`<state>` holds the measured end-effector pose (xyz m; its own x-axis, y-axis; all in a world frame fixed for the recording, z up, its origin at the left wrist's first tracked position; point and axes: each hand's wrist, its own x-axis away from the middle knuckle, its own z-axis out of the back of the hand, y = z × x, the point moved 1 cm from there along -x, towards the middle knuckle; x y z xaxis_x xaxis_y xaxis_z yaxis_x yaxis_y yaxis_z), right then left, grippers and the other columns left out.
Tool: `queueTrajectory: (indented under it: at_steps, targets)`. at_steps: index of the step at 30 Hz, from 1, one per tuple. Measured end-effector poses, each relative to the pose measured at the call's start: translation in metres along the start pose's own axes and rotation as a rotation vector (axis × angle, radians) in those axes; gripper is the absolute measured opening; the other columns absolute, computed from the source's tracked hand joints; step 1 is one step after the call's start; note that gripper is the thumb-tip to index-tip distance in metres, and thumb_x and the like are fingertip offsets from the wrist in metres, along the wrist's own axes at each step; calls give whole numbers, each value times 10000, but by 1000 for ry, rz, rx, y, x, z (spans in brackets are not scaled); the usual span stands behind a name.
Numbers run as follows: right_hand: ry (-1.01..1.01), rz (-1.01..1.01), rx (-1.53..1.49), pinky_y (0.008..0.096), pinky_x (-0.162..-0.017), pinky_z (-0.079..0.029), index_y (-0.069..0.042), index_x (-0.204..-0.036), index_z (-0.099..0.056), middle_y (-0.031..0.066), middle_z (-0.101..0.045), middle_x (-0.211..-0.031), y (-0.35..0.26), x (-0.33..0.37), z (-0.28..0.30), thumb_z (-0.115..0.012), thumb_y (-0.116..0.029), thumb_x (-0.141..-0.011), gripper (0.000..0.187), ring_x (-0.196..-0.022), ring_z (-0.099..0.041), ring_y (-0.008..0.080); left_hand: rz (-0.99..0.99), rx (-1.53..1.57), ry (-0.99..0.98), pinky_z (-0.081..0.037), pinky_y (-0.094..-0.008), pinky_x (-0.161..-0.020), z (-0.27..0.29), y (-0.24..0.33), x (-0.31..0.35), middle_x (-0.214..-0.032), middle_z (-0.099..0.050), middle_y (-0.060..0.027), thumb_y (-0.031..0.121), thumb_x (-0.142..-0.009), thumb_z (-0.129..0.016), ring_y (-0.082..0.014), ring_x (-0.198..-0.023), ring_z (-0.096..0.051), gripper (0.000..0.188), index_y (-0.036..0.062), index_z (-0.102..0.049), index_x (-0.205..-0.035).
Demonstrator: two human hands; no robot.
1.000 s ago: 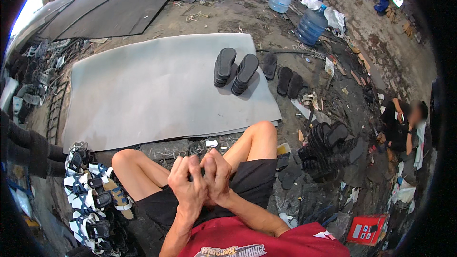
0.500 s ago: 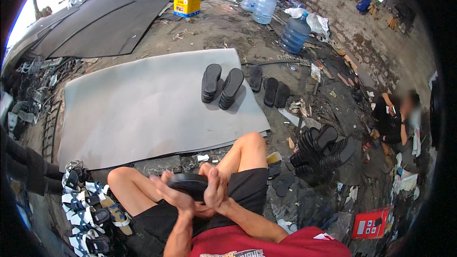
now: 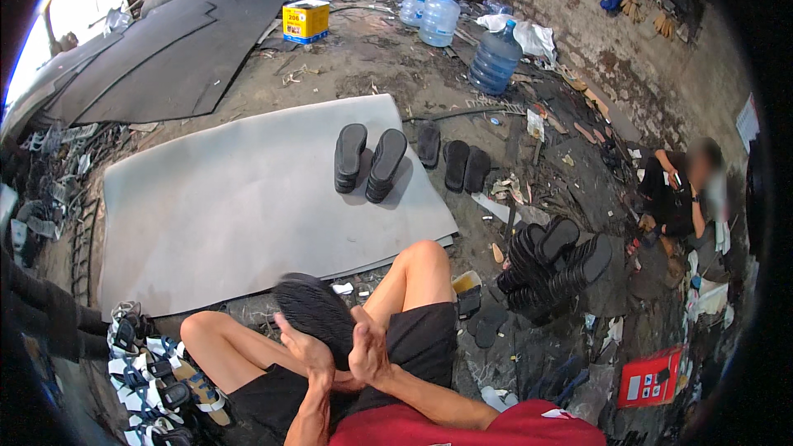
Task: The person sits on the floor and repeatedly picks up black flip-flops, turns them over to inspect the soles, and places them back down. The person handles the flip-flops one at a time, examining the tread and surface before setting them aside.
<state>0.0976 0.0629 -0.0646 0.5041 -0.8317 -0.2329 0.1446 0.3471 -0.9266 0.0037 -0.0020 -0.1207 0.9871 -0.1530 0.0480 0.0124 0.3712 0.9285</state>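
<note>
A: Where is the black sole [image 3: 312, 310]?

B: Up between the hands, above the black shorts [image 3: 417, 332], ridged face toward the camera. The near end sits between the palms; the far end points forward and to the left, toward the grey sheet [image 3: 206, 206].

A: So its long axis runs slantwise?

B: Yes, from near right to far left. Most of its length lies beyond the fingers, and the far end is nearer the left hand [image 3: 307, 353].

A: How are the fingers set?

B: The left hand is partly spread along the left edge, one digit standing clear. The right hand [image 3: 369, 353] is more curled, against the right edge. Both seem to have hold of it, though the sole hides some fingers, so I can't tell how firmly they close.

A: And compared with half a second ago?

B: Then it was a blurred, thin shape lying nearly crosswise. Now it is turned lengthwise, with its broad ridged face showing. The two stacks of soles [image 3: 386, 161] remain on the sheet.
</note>
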Motion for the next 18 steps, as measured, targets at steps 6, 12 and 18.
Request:
queueTrajectory:
  at_steps: [6,12,18]
  targets:
    - [60,-116,90,490,-869,-546,82,-1080,-693,313,-721,-922,47,-10,-2,-295,-386,-1145,617,-921,-700,505,0,-71,-91,-467,-396,-971,1,20,19,-1314,-596,-234,463,-1172,-309,-293,-1134,-589,689,-119,-450,-1512]
    - [155,-99,-18,502,-798,-487,81,-1005,-630,318,-631,-923,22,-11,9,-295,-366,-1129,571,-914,-637,496,281,255,-223,-403,-378,-1085,-20,44,31,-1226,-666,-231,494,-1167,-288,-279,-1186,-576,713,-132,-618,-1257]
    - [246,-4,-3,504,-649,-500,78,-864,-626,265,-636,-758,29,-30,12,-386,-342,-1112,543,-717,-650,476,369,304,-183,-332,-424,-1189,-30,71,38,-1497,-493,-299,499,-1163,-285,-370,-1383,-480,717,-101,-404,-1539]
